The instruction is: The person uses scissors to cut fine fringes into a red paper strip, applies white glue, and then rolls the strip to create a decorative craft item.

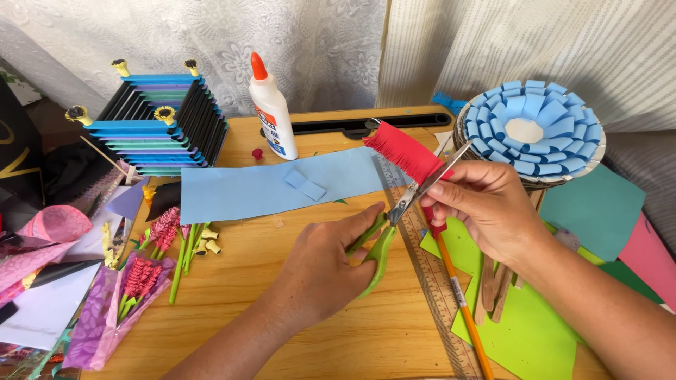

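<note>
My left hand (320, 264) grips the green scissors (384, 239), blades open at the red fringed paper strip (405, 151) pinched in my right hand (486, 207). Blue sheet (274, 186), ruler (429, 274) and pencil (465, 317) lie beneath; the glue bottle (271, 109) stands behind.

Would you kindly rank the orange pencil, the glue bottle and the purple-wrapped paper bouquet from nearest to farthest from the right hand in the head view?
From the right hand:
1. Orange pencil, just below it, on the green paper.
2. Glue bottle, upright at the table's back, to the left.
3. Purple-wrapped paper bouquet, far left near the front edge.
</note>
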